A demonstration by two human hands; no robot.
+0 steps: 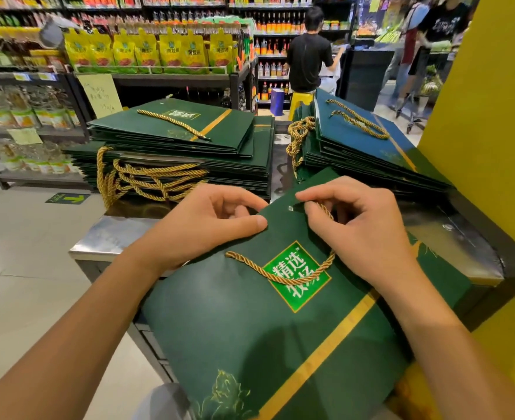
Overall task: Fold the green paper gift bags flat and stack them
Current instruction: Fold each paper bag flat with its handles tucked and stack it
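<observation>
Green gift bag (pixel 250 328), one, is laid flat on the near part of the metal counter (pixel 110 234). Its top edge is pinched by the left hand (pixel 201 225), and its gold rope handle (pixel 280 275) is pinched by the right hand (pixel 362 231). Two piles of flattened bags are set farther back: the left stack (pixel 174 137) and the right stack (pixel 365 140).

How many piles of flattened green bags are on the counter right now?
2. The left pile sits at the back, gold rope handles hanging off its near side; the right pile sits opposite, slanted. The nearest bag is separate. More may hide behind.
</observation>
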